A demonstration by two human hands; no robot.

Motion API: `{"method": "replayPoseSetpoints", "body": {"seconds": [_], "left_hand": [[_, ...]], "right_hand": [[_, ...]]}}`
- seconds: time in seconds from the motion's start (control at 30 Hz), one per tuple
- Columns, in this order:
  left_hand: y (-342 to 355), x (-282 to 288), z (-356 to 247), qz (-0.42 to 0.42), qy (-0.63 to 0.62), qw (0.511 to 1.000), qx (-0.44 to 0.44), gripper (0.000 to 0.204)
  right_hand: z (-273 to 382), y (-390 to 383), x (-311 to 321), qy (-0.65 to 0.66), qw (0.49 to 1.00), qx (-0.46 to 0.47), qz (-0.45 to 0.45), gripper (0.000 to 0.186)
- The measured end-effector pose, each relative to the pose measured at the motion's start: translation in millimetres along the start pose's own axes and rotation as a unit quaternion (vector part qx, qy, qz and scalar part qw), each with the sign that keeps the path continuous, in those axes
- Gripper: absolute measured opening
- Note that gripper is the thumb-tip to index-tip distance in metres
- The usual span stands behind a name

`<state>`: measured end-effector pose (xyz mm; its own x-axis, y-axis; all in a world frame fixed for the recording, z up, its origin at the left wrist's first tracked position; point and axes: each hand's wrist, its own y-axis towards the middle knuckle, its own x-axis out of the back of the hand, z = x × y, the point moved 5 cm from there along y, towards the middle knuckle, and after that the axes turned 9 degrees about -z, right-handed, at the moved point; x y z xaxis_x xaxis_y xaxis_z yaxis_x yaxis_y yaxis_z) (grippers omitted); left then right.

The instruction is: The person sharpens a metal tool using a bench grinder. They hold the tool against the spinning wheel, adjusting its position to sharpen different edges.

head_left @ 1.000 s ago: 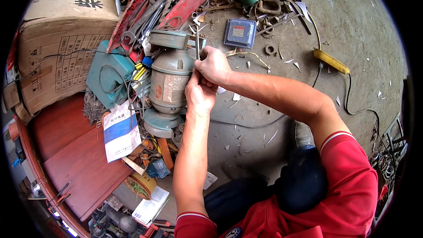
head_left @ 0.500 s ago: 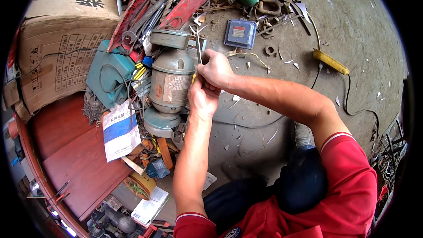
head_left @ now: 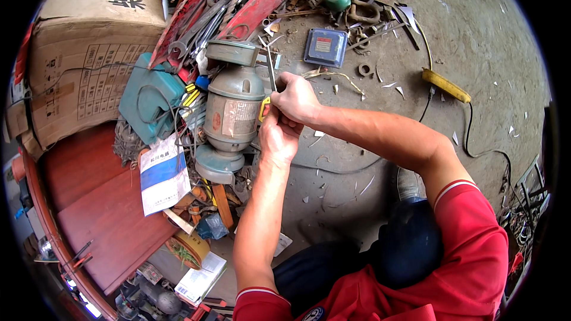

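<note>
A bench grinder [head_left: 234, 110] with a dull green-grey drum body and a guarded wheel at each end stands just left of my hands. My right hand [head_left: 295, 98] is closed round a thin flat metal strip [head_left: 272, 68], which points up and away beside the grinder's far wheel guard. Just below and touching it is my left hand [head_left: 279, 142], its fingers curled closed; what they hold is hidden by the palm and the right hand. A yellow and black patch [head_left: 264, 109] shows between the grinder and my hands.
A cardboard box [head_left: 95, 53], teal case [head_left: 151, 98] and red tool tray [head_left: 253, 12] full of wrenches lie to the left and far side. On the concrete floor are a blue-grey square box [head_left: 325, 47], metal scraps and a yellow power strip [head_left: 446, 85] with a cord.
Both hands have shifted slightly right relative to the grinder, still together, with the metal strip held in the right. The yellow and black patch shows more now. The view has moved a little.
</note>
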<state>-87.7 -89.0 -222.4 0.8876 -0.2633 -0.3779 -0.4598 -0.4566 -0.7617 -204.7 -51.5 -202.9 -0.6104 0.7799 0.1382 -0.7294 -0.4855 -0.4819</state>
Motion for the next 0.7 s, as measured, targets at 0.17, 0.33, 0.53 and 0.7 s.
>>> {"method": "replayPoseSetpoints", "body": {"seconds": [0.17, 0.33, 0.53, 0.7], "left_hand": [[-4.6, -1.3, 1.1, 0.004, 0.001, 1.0, -0.004, 0.026], [-6.5, -2.0, 2.6, -0.003, -0.004, 1.0, 0.0, 0.026], [-8.3, -1.7, 3.6, -0.018, -0.01, 1.0, 0.011, 0.027], [-8.1, 0.8, 5.0, 0.002, -0.008, 1.0, 0.01, 0.028]], "right_hand": [[5.0, -5.9, 3.5, -0.005, 0.999, -0.026, 0.028, 0.024], [0.9, -3.5, 2.0, -0.021, 1.0, 0.001, 0.013, 0.027], [-0.1, -3.3, 1.2, -0.034, 0.999, 0.018, 0.01, 0.028], [-1.2, -3.6, 1.2, -0.04, 0.999, 0.02, 0.012, 0.029]]}}
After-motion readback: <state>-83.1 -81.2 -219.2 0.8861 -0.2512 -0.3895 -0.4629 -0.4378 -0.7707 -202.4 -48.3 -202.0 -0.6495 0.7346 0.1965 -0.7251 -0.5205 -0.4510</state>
